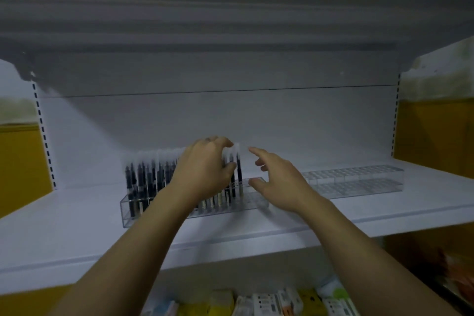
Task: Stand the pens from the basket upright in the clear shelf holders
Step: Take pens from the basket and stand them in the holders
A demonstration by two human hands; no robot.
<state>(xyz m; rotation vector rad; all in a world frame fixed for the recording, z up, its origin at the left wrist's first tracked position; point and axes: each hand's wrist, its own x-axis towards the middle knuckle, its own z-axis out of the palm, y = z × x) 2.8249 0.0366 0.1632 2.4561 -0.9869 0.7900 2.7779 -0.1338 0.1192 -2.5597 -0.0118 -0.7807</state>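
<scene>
Fingers [223,142] of the left hand [205,172] curl, apparently pinching (blur hides the grip) the upright pens [239,172] at centre frame in the clear holder [127,213], while the right hand [278,185], spread and holding nothing, hovers just right of them.

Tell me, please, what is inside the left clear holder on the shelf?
Dark pens stand upright in the holder, filling its left and middle; its right end looks empty. The left hand and forearm cover the middle pens, so their count is hidden.
</scene>
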